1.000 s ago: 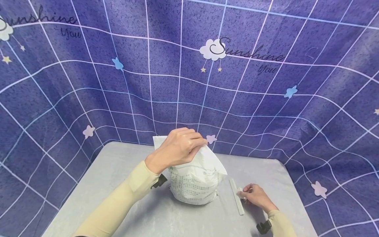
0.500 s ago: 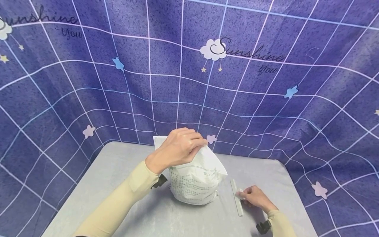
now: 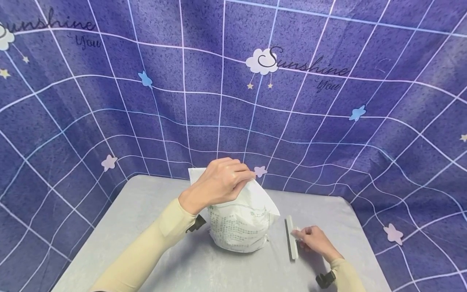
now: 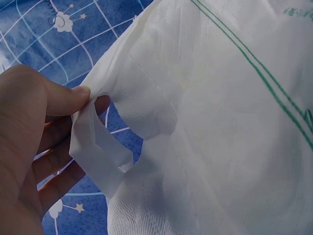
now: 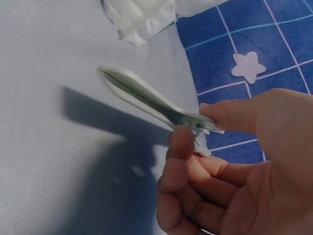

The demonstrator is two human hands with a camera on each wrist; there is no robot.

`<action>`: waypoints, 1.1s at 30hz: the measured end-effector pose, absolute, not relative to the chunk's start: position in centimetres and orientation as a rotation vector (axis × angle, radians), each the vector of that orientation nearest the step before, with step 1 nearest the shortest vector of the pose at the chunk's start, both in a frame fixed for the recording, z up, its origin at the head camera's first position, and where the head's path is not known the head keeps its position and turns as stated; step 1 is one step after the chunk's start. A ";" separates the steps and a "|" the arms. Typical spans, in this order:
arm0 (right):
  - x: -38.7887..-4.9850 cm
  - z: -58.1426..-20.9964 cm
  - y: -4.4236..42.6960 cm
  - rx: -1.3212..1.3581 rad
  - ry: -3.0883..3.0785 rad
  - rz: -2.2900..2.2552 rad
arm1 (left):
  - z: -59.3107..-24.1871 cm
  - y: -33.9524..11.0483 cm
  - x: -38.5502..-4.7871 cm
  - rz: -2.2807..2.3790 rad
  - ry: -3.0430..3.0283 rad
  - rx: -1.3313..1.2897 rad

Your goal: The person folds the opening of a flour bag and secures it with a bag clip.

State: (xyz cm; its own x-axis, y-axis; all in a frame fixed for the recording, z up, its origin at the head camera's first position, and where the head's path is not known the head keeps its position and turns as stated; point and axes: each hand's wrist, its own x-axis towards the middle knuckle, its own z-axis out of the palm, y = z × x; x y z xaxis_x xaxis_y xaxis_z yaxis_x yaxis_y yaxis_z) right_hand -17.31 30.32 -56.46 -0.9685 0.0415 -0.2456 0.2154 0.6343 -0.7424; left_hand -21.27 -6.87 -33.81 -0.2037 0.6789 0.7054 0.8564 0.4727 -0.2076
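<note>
Two pinches: left fingers (image 3: 243,176) high on bag (image 3: 238,228), right fingers (image 5: 182,142) low on clip (image 5: 141,91)

"Sunshine You" lettering (image 3: 305,65) on the purple-blue cloth (image 3: 204,109)

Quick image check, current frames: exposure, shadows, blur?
Head: brightest view, white bag well exposed, its small print too small to read. Left wrist: dim, green lettering at upper right soft. Right wrist: dim, dark shadow across the gray tabletop, pale clip's far tip slightly blurred.
</note>
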 end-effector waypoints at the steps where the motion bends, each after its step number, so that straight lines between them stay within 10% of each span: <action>1: -17.3 -56.4 30.3 0.212 2.649 -1.256 | -33.8 -6.9 -21.3 -0.296 -1.956 -1.275; 33: -17.4 -52.0 28.4 -0.540 3.407 -1.122 | -33.9 -6.8 -21.4 -0.306 -1.956 -1.283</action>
State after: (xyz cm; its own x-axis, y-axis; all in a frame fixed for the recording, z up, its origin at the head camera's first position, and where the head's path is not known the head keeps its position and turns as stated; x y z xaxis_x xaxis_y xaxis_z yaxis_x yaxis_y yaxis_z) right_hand -17.40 28.36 -52.02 -0.8426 -0.1191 0.5251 -0.4078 0.7780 -0.4780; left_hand -21.36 -6.80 -33.91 -0.2039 0.6789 0.7053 0.8620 0.4660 -0.1994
